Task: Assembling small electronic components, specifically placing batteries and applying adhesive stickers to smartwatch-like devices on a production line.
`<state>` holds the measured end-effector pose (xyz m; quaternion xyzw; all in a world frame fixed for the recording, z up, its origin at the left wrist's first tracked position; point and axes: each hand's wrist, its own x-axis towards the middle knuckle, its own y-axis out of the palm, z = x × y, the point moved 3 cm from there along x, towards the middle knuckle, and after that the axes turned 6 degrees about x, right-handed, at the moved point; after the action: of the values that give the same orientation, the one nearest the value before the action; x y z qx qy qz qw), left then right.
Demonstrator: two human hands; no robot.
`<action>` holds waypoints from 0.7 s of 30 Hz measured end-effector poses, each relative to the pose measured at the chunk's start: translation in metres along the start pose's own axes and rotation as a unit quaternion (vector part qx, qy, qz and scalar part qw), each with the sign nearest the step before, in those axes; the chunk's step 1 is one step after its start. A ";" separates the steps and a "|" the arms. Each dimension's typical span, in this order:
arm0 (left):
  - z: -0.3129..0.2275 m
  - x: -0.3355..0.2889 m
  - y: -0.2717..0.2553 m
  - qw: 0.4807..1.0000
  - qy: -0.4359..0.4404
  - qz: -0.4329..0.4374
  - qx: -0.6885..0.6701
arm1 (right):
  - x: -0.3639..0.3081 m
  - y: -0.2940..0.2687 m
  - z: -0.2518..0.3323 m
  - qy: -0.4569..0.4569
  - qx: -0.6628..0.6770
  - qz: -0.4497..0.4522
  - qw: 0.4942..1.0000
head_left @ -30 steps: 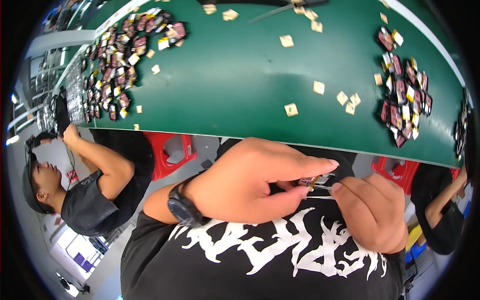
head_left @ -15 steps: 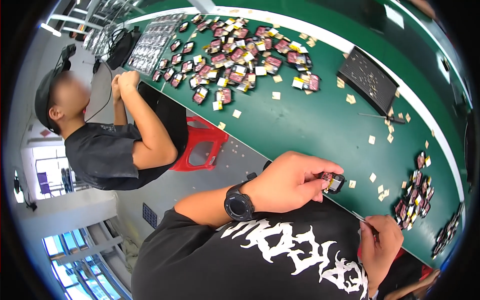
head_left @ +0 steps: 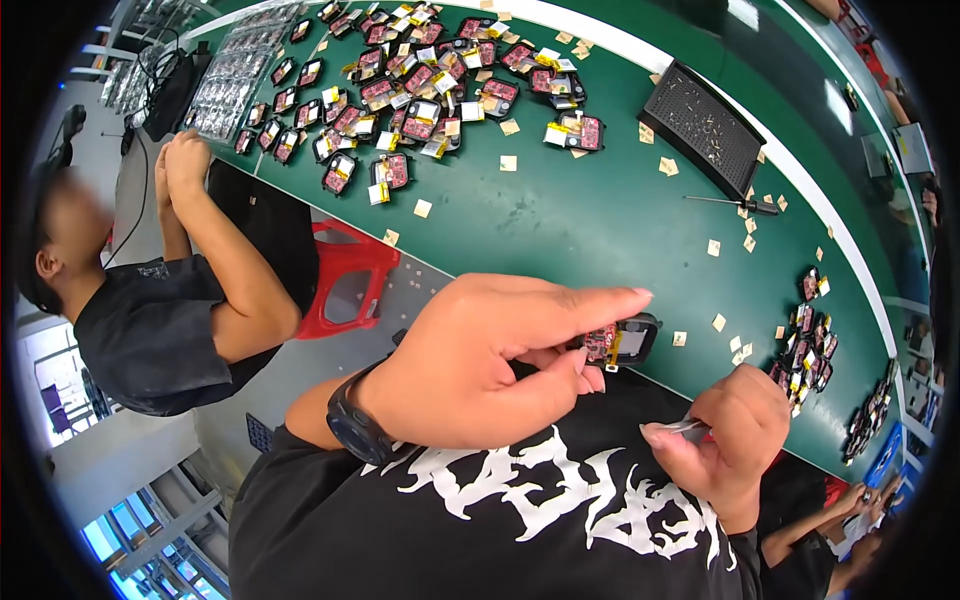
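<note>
My left hand [head_left: 490,365] grips a small black device housing [head_left: 638,338] by its near end, just above the table's front edge. A red circuit board [head_left: 600,345] and a pale rectangular part with a yellow strip show inside the housing. My left index finger stretches out along its upper side. To the right, my right hand [head_left: 735,435] is closed round a thin metal tool that looks like tweezers [head_left: 684,426]. Its tip points toward my left hand, apart from the housing. My fingers hide part of the tool and the near end of the board.
Many similar housings [head_left: 420,120] lie heaped on the green table [head_left: 560,220], with a smaller pile [head_left: 803,350] at the right. A black tray [head_left: 705,125] holds small parts; a screwdriver [head_left: 765,207] lies beside it. Small paper squares are scattered about. A co-worker [head_left: 160,330] sits left, near a red stool [head_left: 350,275].
The view has shifted. My left hand and the housing appear larger and higher, with the index finger now straighter. My right hand has turned, and its tool points more toward the left.
</note>
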<state>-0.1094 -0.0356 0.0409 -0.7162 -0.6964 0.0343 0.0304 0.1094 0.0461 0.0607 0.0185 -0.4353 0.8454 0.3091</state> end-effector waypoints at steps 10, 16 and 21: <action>-0.004 0.003 0.002 0.997 0.033 0.006 0.065 | 0.000 0.016 0.003 0.083 0.089 -0.018 0.992; 0.004 0.001 0.000 1.000 -0.007 0.025 -0.017 | -0.004 0.016 0.000 0.093 0.126 -0.018 0.988; 0.011 0.002 0.004 0.965 -0.124 0.031 -0.229 | -0.006 0.017 -0.007 0.064 0.141 -0.018 0.988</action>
<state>-0.1068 -0.0342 0.0297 -0.7151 -0.6618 -0.0371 -0.2221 0.1069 0.0405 0.0423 0.0160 -0.2905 0.8920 0.3461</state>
